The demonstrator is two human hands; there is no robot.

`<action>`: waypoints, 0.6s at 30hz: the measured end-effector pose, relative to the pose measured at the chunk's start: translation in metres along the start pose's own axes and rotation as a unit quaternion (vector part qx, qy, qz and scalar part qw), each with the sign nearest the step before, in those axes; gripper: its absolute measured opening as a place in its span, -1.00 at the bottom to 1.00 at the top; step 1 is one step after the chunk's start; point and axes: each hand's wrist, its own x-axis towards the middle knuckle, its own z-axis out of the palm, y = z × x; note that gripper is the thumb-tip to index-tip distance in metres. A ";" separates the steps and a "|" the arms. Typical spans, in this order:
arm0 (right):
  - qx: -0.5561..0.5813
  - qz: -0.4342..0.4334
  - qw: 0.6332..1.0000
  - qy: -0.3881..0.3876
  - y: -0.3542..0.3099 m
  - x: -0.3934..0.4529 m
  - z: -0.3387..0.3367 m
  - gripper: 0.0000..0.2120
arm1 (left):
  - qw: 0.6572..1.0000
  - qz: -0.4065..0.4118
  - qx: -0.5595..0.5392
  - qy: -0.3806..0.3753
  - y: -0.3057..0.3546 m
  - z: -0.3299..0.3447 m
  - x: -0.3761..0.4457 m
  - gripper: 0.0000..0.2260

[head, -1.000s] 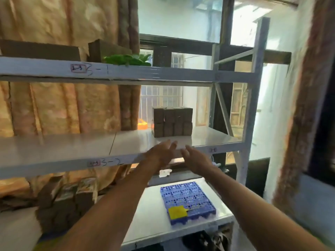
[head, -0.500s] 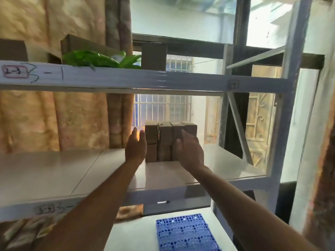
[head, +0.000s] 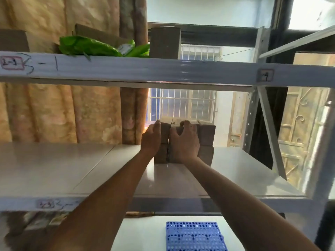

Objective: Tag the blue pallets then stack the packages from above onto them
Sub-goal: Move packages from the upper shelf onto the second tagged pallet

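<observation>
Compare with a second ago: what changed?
Both hands reached forward onto the brown packages: left hand now grips the block's left side, right hand curls over its top. Camera view tilted up. Packages remain on the middle shelf; blue pallet stays put below.

Packages (head: 206, 134): brown, matte, paler tan tops. Pallet (head: 194, 236): blue, grid of small pale holes. Shelf (head: 72, 171): off-white, glossy; front rail carries pink-outlined label, dark handwritten marks. Bag (head: 87, 46): bright green, white patch. Curtain (head: 54, 113): mottled tan-orange, vertical folds. Window bars (head: 181, 104): white.
</observation>
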 end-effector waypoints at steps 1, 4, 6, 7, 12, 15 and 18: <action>0.022 0.006 1.000 0.007 -0.001 0.001 -0.001 -0.64 | 1.000 -0.001 0.001 0.003 0.002 -0.001 0.000 -0.43; 0.049 -0.011 0.998 0.048 -0.008 0.000 -0.002 -0.69 | 1.000 0.004 -0.011 0.018 0.006 -0.001 -0.001 -0.40; 0.076 -0.004 0.994 0.076 -0.012 -0.001 -0.003 -0.67 | 0.999 0.001 -0.038 0.036 0.008 -0.003 -0.003 -0.47; 0.096 0.008 0.992 0.083 -0.015 -0.003 -0.003 -0.66 | 0.997 -0.004 -0.055 0.045 0.008 -0.007 -0.005 -0.53; 0.192 0.048 0.978 0.062 -0.024 -0.020 -0.009 -0.47 | 0.989 -0.014 -0.130 0.061 0.014 -0.027 -0.021 -0.75; 0.240 0.055 0.967 0.058 -0.030 -0.035 -0.014 -0.54 | 0.986 0.001 -0.155 0.055 0.015 -0.039 -0.031 -0.81; 0.258 0.064 0.962 0.062 -0.034 -0.051 -0.020 -0.63 | 0.983 0.014 -0.179 0.040 0.013 -0.047 -0.043 -0.81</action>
